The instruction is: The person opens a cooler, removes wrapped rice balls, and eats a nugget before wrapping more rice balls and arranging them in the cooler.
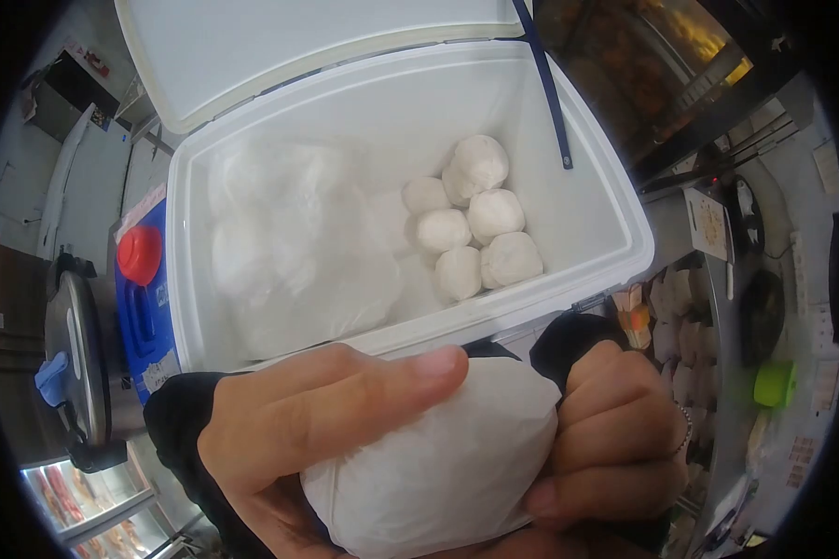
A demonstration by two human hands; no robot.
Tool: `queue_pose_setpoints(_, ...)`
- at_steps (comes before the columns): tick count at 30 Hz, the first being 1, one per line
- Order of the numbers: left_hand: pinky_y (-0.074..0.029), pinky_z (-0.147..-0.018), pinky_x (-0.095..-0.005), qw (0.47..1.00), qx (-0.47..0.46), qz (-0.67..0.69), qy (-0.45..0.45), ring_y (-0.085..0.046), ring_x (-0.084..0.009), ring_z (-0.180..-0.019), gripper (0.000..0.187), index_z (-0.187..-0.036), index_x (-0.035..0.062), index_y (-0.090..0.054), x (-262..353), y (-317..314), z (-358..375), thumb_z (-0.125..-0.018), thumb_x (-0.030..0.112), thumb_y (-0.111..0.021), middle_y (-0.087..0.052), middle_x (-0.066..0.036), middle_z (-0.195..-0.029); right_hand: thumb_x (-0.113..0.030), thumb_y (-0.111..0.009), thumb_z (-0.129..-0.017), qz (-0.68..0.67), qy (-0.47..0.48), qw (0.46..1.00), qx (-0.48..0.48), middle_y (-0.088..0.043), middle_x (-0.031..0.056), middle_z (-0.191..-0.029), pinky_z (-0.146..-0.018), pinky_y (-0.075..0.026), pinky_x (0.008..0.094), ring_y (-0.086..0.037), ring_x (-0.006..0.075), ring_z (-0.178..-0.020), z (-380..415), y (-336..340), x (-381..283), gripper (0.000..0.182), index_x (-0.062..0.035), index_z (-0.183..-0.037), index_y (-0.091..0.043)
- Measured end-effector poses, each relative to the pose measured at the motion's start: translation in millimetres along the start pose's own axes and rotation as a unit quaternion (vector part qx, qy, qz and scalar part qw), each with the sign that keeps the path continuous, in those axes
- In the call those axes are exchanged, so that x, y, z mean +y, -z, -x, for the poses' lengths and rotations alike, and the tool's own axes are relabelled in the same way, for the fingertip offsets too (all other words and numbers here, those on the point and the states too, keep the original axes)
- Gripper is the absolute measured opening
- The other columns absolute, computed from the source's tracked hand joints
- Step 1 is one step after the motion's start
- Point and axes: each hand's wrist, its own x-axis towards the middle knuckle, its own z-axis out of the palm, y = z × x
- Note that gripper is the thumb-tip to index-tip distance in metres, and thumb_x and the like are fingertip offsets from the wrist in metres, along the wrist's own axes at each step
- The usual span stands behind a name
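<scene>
Close to the camera is a rounded white wrapped bundle [447, 456], its thin wrapping creased. My left hand [317, 419] holds it from the left, thumb laid across the top. My right hand [615, 438] is curled against the right side, its fingers closed on the edge of the wrapping. Behind the hands stands an open white cooler box [615, 233]. In its right part lie several smaller white wrapped bundles [496, 214], some stacked. A large, cloudy plastic bag [298, 242] fills the left part; its contents cannot be made out.
The cooler's lid [317, 47] is tipped back, with a dark strap [547, 93] hanging at its right. A blue container [144, 317] with a red cap [140, 254] stands to the left, near a large metal pot [79, 354]. A counter with a green roll [774, 384] runs along the right.
</scene>
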Motion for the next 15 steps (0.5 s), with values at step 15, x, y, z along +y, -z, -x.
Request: queue_pose_setpoints(15,-0.041,-0.090,-0.0323,0.988,0.070,0.009,0.134,-0.055,-0.0251,-0.103,0.072,-0.127,-0.0068,-0.038,-24.1,18.6,-23.6,-0.064,0.019,-0.060,-0.054,-0.018,-0.112,-0.018,-0.066,-0.074,0.170,-0.013,0.984,-0.057,-0.053,0.0046,-0.068,-0.049,-0.035,0.0269,-0.050,0.0155,-0.059,1.3,1.7,38.8,0.015,-0.0053,-0.079,-0.059)
